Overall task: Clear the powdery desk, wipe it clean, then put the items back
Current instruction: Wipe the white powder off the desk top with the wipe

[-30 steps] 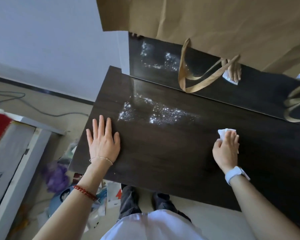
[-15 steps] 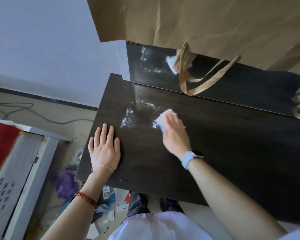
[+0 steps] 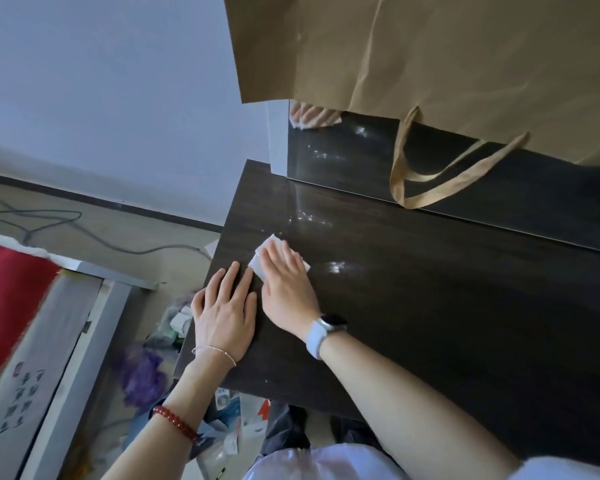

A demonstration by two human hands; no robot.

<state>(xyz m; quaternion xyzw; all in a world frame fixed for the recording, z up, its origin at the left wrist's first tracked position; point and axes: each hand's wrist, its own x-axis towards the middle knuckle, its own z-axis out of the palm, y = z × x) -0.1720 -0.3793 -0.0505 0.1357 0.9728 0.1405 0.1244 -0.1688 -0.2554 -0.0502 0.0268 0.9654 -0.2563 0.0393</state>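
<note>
The right hand (image 3: 284, 282) lies flat, fingers straight, pressing a white wipe (image 3: 267, 252) onto the dark tabletop (image 3: 430, 323); flat pressure likely spreads the wipe so it catches more powder per stroke. The left hand (image 3: 224, 308) rests just beside it at about 8 o'clock, palm down with fingers extended and holding nothing, probably bracing the body near the tabletop's left edge. Traces of powder (image 3: 336, 266) glint at 3 o'clock of the wipe, and more (image 3: 307, 216) lie toward 1 o'clock, close to the mirror-like back panel (image 3: 499, 188). A brown paper bag (image 3: 447, 71) hangs over the panel at 12 o'clock, its handle (image 3: 440, 181) dangling.

Compared with half a second ago, the right hand has swept leftward across the patch until it nearly touches the left hand, and the thick powder there has thinned to streaks, though glare may hide some. Wiping seems mostly done here.
</note>
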